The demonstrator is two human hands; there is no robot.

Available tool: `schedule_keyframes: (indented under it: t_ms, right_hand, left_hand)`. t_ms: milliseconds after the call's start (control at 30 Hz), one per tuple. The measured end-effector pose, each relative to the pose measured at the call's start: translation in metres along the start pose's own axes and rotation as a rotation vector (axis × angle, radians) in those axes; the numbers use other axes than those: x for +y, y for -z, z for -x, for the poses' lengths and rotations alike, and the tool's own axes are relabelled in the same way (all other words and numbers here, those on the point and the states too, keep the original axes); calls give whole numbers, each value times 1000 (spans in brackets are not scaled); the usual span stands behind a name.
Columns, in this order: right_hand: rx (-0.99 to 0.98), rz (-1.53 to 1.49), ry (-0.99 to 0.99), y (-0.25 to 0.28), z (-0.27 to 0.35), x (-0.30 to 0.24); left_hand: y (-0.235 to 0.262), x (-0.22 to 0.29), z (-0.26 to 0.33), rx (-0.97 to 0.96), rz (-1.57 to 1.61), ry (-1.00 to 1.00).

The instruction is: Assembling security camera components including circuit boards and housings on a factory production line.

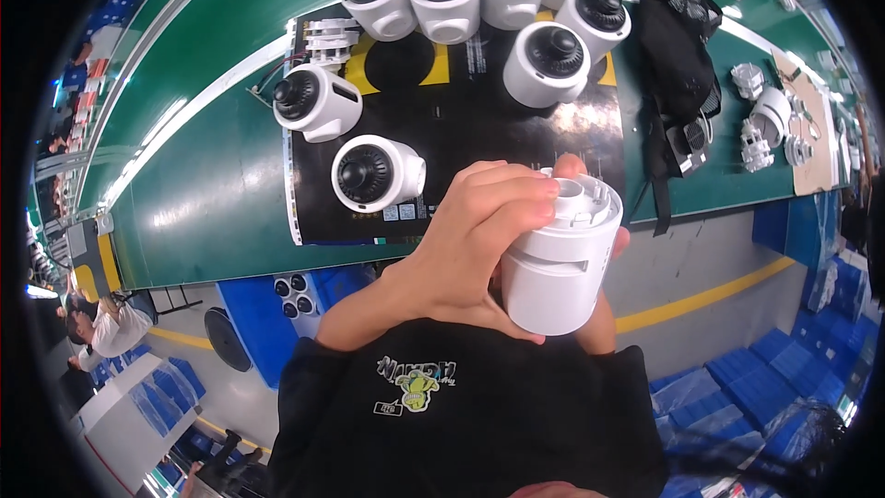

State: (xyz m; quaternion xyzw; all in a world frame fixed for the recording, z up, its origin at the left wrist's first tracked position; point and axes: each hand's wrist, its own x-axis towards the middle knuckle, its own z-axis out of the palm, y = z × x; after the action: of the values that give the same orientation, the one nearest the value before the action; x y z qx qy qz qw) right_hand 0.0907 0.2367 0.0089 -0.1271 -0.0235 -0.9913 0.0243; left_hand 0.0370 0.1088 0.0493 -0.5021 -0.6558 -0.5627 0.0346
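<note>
Left hand point(479, 231) and right hand point(623, 241) grasp the white housing point(548, 286), overlapping in view the near edge of the green bench point(203, 231). Bench surface extends left of the black mat point(461, 124).

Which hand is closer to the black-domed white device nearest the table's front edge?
The left. The left hand grips the white cylinder, just right of the black-domed white device; the right hand, mostly hidden behind that cylinder, is farther right.

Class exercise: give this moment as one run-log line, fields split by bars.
left hand: holding white housing | right hand: at housing's right side, mostly hidden | nearest black-domed unit: on black mat
</note>
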Motion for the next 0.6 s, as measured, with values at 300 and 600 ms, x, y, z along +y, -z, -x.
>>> schedule_keyframes:
  t_ms: [300,600]
  right_hand:
    - [-87,183,-106,33,-10,21]
    - [-107,605,-316,-1,-48,28]
  left_hand:
    - [29,12,6,53,-146,-2]
    - [75,41,23,237,-292,13]
